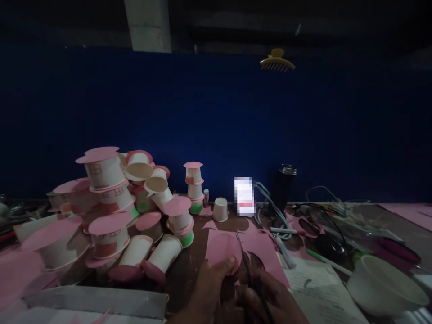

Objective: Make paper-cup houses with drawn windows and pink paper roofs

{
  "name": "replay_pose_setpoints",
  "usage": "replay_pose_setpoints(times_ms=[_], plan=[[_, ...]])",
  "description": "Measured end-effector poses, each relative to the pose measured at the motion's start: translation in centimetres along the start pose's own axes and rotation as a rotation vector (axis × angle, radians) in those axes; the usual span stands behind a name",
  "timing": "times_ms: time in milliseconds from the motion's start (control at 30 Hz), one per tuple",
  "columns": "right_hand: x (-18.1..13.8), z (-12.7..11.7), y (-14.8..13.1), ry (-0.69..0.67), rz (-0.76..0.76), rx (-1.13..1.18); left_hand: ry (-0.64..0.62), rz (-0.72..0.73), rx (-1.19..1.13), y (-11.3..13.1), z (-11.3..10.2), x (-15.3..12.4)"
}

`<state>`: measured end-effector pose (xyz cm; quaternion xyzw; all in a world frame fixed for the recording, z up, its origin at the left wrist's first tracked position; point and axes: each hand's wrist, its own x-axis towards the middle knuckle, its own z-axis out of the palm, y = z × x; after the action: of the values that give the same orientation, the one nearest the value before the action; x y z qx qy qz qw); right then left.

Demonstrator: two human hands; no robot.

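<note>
At the bottom middle, my left hand (209, 283) is closed on a piece of pink paper (221, 245), its thumb pressed on top. A rounded edge shows on this piece. My right hand (273, 294) grips a pair of dark scissors (245, 256), whose blades point away from me along the right side of the paper. How far the blades are apart is hard to see in the dim light. Cut pink paper sheets (261, 240) lie just beyond and to the right of the scissors. My lower fingers are partly hidden in shadow.
Paper cups with pink disc tops (110, 236) are stacked at left. A plain cup (220, 209), lit phone (245, 196), black bottle (284, 189) and cable (265, 198) stand along the back. At right are a printed sheet (320, 288) and white bowl (384, 285).
</note>
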<state>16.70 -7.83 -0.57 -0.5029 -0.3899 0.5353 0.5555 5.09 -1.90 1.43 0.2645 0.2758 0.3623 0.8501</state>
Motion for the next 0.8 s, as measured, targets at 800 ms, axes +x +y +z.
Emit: replay_pose_setpoints(times_ms=[800], plan=[[-0.1, -0.3, -0.7, -0.030, 0.096, -0.026, 0.163, 0.052, 0.044, -0.6, -1.1, 0.7]])
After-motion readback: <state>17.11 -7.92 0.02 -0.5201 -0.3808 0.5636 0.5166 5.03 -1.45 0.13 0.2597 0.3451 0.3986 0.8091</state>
